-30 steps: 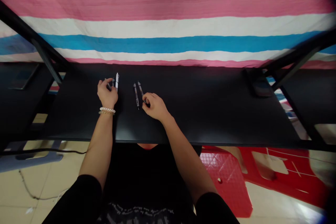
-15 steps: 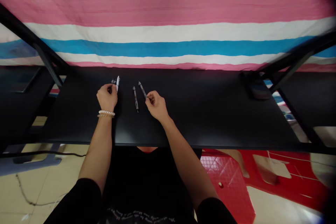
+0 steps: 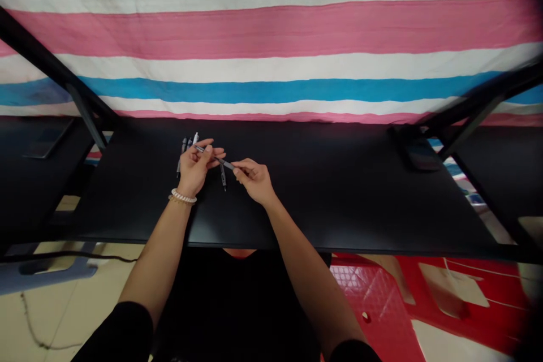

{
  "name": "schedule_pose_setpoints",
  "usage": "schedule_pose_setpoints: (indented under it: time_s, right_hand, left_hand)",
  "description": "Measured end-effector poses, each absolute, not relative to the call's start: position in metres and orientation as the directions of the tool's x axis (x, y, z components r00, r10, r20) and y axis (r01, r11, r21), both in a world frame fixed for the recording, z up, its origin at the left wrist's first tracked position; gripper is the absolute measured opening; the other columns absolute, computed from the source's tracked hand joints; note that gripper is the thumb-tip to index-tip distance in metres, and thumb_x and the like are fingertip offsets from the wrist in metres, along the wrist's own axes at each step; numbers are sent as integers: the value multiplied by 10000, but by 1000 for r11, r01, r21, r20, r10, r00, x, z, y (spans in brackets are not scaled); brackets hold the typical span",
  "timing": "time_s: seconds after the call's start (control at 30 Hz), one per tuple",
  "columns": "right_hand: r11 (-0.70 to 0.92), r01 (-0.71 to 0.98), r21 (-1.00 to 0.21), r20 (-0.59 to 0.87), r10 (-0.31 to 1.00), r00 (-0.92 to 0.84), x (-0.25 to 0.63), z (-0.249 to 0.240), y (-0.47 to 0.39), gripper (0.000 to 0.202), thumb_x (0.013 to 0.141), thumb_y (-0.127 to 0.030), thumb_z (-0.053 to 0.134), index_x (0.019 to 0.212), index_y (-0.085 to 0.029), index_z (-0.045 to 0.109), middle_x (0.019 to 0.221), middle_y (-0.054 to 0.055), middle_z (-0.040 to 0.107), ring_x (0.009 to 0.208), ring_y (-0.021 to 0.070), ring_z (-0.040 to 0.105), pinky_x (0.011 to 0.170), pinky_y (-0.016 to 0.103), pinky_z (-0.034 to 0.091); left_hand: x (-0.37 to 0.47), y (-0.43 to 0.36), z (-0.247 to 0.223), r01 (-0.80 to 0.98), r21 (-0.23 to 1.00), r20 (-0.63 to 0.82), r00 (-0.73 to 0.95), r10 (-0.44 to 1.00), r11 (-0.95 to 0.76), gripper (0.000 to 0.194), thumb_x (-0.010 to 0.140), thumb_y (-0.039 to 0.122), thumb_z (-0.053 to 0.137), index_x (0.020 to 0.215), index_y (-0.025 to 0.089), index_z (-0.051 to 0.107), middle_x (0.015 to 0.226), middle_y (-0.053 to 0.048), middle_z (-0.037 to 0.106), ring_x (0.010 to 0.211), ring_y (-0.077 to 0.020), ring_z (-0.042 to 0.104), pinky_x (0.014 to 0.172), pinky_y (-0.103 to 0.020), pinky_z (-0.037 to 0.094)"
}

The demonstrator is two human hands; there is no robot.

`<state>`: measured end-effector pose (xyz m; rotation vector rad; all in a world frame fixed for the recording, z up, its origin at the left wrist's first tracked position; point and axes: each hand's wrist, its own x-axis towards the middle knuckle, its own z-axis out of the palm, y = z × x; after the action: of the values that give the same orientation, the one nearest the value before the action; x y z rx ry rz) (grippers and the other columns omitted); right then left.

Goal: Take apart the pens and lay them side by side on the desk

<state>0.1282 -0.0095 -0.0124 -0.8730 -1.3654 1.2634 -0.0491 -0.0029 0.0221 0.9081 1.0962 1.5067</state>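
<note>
"How do your hands sit?"
"Your right hand (image 3: pixel 254 180) pinches one end of the held pen (image 3: pixel 226 163); your left hand (image 3: pixel 194 172), fingers spread, thumbs its other end, over the surface (image 3: pixel 339 192), nearer its left edge."
"What's obscured?"
"Your left hand partly covers the clustered pens (image 3: pixel 184 146). The held pen crosses another pen (image 3: pixel 223 176), its upper part hidden."

It seems a simple indoor workroom; its exact kind cannot be told. A striped sheet (image 3: pixel 271 31) fills the view beyond the far edge of the black counter (image 3: pixel 339 198). Dark bars (image 3: pixel 51 59) slant near its far corners, and red plastic stools (image 3: pixel 377 308) stand below its near edge, on tiled floor (image 3: pixel 70 300).
</note>
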Motion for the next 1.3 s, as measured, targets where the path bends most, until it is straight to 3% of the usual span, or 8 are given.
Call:
schedule_pose_setpoints:
  time_s: [0.27,0.53,0.67,0.87,0.97,1.13,1.23,1.3]
  right_hand:
    - [11,-171,-985,38,987,-159,125,-10,-11,504,825,-685,678,874,-186,720,646,2,676,463,107,597,418,227,464]
    - [145,-35,-989,145,989,-12,123,-9,-18,358,896,-536,647,971,-213,781,724,17,703,524,138,658,491,290,565]
    - [263,22,-965,263,964,29,123,-7,-19,276,878,-476,698,1003,-245,781,973,63,754,770,181,739,690,346,634]
    - [112,-83,-990,112,994,14,125,-6,-13,358,865,-553,698,952,-211,757,799,58,736,689,184,710,649,351,616]
    - [175,-134,-975,175,985,14,126,-8,-11,357,748,-515,825,959,-235,757,1005,74,759,881,200,734,767,354,626]
    - [45,-175,-983,53,998,-40,126,-8,-10,419,797,-611,746,916,-209,745,748,38,735,612,162,693,583,314,603]
    - [110,-213,-971,119,993,-29,127,-8,-9,442,682,-564,859,957,-235,748,947,55,769,791,186,741,691,328,628]
    - [50,-227,-973,64,997,-53,128,-7,-9,454,747,-605,798,996,-229,745,878,52,766,693,169,724,609,307,611]
  left_hand:
    - [-42,-9,22,-418,909,-45,-83,996,6,363,769,455,850,900,177,659,997,-88,796,961,-215,772,816,-324,622]
    - [-31,-7,14,-498,867,-119,-152,981,28,276,835,398,806,879,184,637,877,-29,770,902,-181,771,934,-374,590]
    - [-31,-5,13,-516,856,-133,-155,979,34,287,844,411,796,861,181,626,861,-21,761,892,-174,771,960,-378,575]
    - [-31,-4,11,-528,849,-125,-144,982,31,284,837,407,804,879,185,631,889,-22,773,899,-170,770,928,-355,582]
    - [-31,-4,12,-540,841,-123,-141,982,28,273,835,393,808,880,188,633,879,-21,774,890,-166,769,908,-340,588]
    - [-31,-5,13,-532,846,-121,-122,985,39,254,844,394,798,871,203,632,891,-10,769,907,-165,765,914,-343,588]
    - [-31,-5,13,-548,836,-111,-115,987,30,256,841,392,800,863,203,631,881,-4,764,909,-166,765,922,-354,586]
    - [-31,-5,13,-550,834,-119,-119,986,35,248,846,385,797,862,204,627,873,1,759,902,-164,764,928,-356,584]
